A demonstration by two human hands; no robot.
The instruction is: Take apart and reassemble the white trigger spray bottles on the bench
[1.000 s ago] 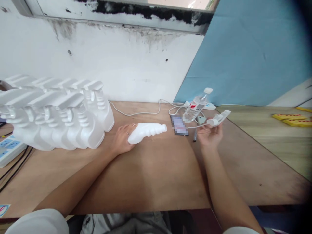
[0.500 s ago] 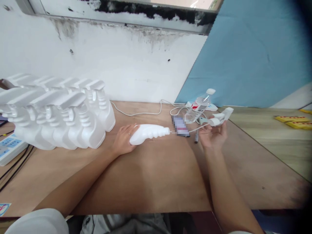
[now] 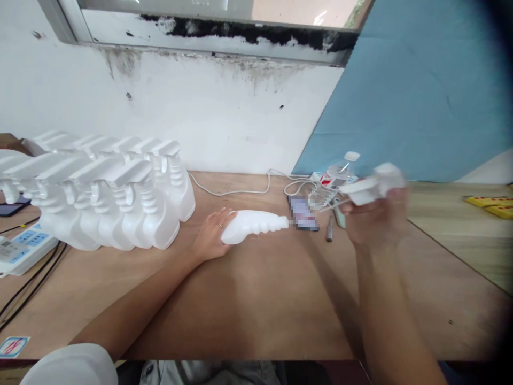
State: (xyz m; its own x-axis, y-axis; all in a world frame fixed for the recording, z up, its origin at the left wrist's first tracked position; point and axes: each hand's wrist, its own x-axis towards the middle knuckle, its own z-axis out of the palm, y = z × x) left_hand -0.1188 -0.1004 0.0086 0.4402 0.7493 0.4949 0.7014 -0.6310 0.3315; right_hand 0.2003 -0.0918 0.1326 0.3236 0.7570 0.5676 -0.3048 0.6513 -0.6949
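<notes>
My left hand [image 3: 210,239] rests on the wooden table [image 3: 256,299] and grips the base of a white plastic bottle [image 3: 253,225] that lies on its side, neck pointing right. My right hand [image 3: 374,216] is raised above the table to the right and is closed around a white spray-trigger head [image 3: 371,187], whose thin dip tube points left toward the bottle's neck. The right hand is blurred by motion.
Two rows of several white spray bottles [image 3: 108,198] stand at the left. A power strip [image 3: 20,248] and cables lie at the far left. A phone [image 3: 302,212], a pen [image 3: 329,230], a clear water bottle [image 3: 334,179] and a white cable [image 3: 240,187] sit behind the hands.
My right hand has lifted and turned with the trigger head, moving slightly up and right. The left hand and lying bottle stay where they were. The camera tilted up a little.
</notes>
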